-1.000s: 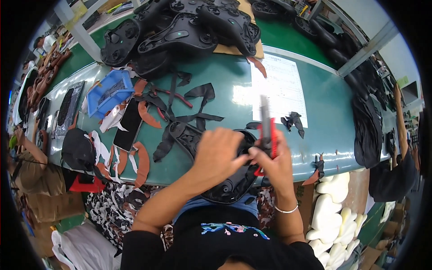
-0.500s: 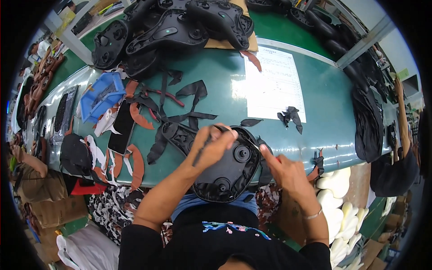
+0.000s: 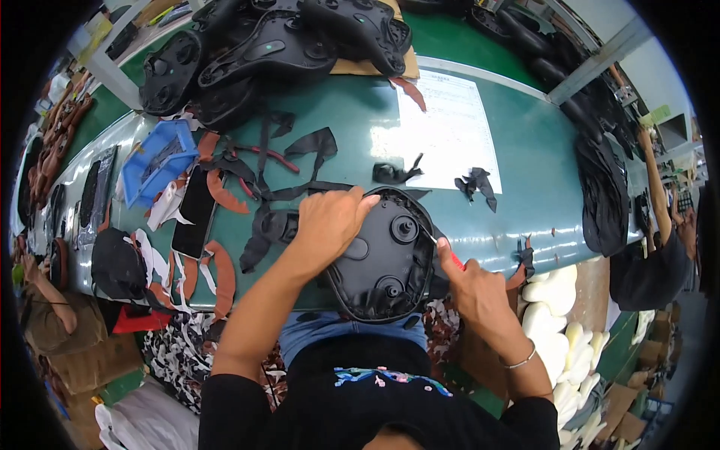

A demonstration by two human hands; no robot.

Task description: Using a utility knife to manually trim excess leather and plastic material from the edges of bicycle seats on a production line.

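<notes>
A black saddle point(image 3: 375, 259) lies with its underside up at the table's near edge, its black plastic base framed by a folded cover. My left hand point(image 3: 330, 225) is closed on the saddle's far left edge, fingertips hidden under it. In my right hand point(image 3: 480, 296) is a red-handled tool point(image 3: 456, 260) with a thin metal tip. That tip touches the saddle's right rim; its exact shape is too small to tell. A loose black scrap point(image 3: 397, 172) lies just beyond the saddle, partly on a printed paper sheet point(image 3: 450, 135).
Upturned black saddles point(image 3: 266, 49) are piled at the far left. Nearer lie a blue bin point(image 3: 157, 161), red-handled pliers point(image 3: 277, 157), a phone point(image 3: 193, 217) and brown and black scraps. Black covers point(image 3: 600, 195) hang at the right; pale foam pieces point(image 3: 551, 300) sit below. Other people work at both sides.
A black strip has left my left hand, and a scrap now lies beyond the saddle. That hand has gone to the saddle's edge. The right hand stays at the right rim.
</notes>
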